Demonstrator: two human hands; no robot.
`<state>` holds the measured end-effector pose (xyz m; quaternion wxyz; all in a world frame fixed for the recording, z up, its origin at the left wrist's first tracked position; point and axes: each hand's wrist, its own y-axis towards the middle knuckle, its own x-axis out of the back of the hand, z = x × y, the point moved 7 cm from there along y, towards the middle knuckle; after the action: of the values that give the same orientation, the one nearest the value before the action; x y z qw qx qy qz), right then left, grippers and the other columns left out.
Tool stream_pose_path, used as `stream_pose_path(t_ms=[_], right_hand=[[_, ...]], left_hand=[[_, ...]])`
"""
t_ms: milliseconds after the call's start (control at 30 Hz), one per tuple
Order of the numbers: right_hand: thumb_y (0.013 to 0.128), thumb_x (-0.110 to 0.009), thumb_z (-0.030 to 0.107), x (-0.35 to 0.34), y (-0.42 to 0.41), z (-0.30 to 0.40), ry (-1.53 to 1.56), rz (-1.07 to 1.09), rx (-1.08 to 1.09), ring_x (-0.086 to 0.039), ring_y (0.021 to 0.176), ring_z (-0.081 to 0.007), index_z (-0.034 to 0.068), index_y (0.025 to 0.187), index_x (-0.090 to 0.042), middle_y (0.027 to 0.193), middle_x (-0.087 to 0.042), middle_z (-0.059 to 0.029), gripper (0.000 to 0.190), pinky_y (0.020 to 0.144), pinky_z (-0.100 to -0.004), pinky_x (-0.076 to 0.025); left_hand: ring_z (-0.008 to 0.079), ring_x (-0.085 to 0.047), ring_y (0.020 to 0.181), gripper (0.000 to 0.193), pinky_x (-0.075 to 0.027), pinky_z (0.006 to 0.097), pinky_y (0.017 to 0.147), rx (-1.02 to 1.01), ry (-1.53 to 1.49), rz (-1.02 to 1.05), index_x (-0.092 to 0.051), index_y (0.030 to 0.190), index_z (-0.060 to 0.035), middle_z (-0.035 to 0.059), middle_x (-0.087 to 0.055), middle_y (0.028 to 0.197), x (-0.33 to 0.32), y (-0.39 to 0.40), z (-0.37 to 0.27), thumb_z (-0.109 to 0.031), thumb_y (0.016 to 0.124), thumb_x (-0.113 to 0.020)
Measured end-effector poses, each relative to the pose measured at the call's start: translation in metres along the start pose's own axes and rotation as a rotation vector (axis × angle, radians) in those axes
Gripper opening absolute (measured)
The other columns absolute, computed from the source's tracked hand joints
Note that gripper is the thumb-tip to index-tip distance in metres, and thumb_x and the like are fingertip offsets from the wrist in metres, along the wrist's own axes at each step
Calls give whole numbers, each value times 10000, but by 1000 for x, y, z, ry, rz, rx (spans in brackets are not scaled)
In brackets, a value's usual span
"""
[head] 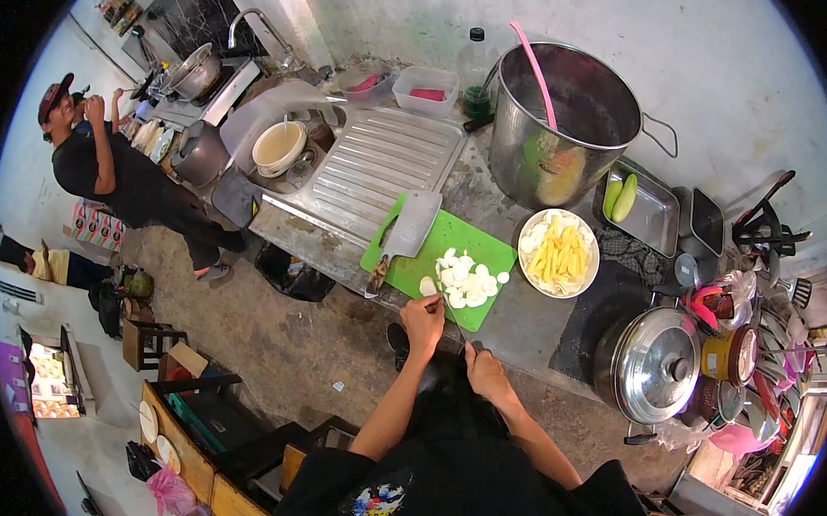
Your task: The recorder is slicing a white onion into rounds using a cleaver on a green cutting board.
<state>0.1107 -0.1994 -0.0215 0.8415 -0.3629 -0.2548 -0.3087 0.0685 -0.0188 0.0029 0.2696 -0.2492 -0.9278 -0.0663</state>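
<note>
My left hand (424, 325) is at the near edge of a green cutting board (449, 228), its fingertips on a pale white piece of food (427, 285). My right hand (488, 372) grips a thin knife (458, 323), whose blade reaches up beside the left fingertips. White round slices (469, 282) lie heaped on the board. A cleaver (415, 220) with a worn handle rests across the board's left side. To the right, a round bowl (593, 273) holds yellow sticks over white slices.
Behind the board are a ribbed steel drainboard (383, 149) and a tall steel pot (556, 167) with a pink handle inside. Right are a metal tray (654, 220) with green vegetables and a lidded pot (658, 365). A person (113, 155) stands at left beyond the sink (306, 191).
</note>
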Motion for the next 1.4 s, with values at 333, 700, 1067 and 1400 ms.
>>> stream_pose_path(t_ms=[333, 700, 1067, 1400], right_hand=[[985, -346, 445, -4, 0, 7, -56, -20, 53, -601, 794, -520, -96, 814, -586, 780, -597, -369, 617, 756, -554, -475], [988, -306, 466, -12, 11, 1, 70, 126, -9, -610, 811, -503, -121, 858, -597, 832, -600, -376, 668, 727, -537, -493], [966, -358, 527, 13, 5, 9, 12, -1, 9, -605, 579, -373, -40, 673, -544, 673, -590, -269, 665, 485, -460, -465], [954, -381, 564, 11, 19, 3, 776, 304, -251, -352, 350, -123, 40, 748, -409, 511, -379, -25, 563, 293, -271, -254]], left_hand=[[306, -687, 703, 169, -521, 356, 643, -62, 37, -37, -704, 911, 32, 215, -672, 746, 1, 0, -1, -46, 763, -689], [341, -667, 779, 161, -493, 398, 781, 5, 26, -17, -725, 873, 3, 205, -684, 809, -6, -10, 4, -76, 736, -698], [294, -695, 739, 165, -528, 342, 664, -99, -28, -68, -690, 892, 60, 215, -680, 781, 1, -1, 10, -51, 770, -682], [290, -692, 749, 241, -546, 330, 661, -126, -180, 57, -666, 1015, 39, 197, -682, 869, 8, 6, 2, -68, 799, -681]])
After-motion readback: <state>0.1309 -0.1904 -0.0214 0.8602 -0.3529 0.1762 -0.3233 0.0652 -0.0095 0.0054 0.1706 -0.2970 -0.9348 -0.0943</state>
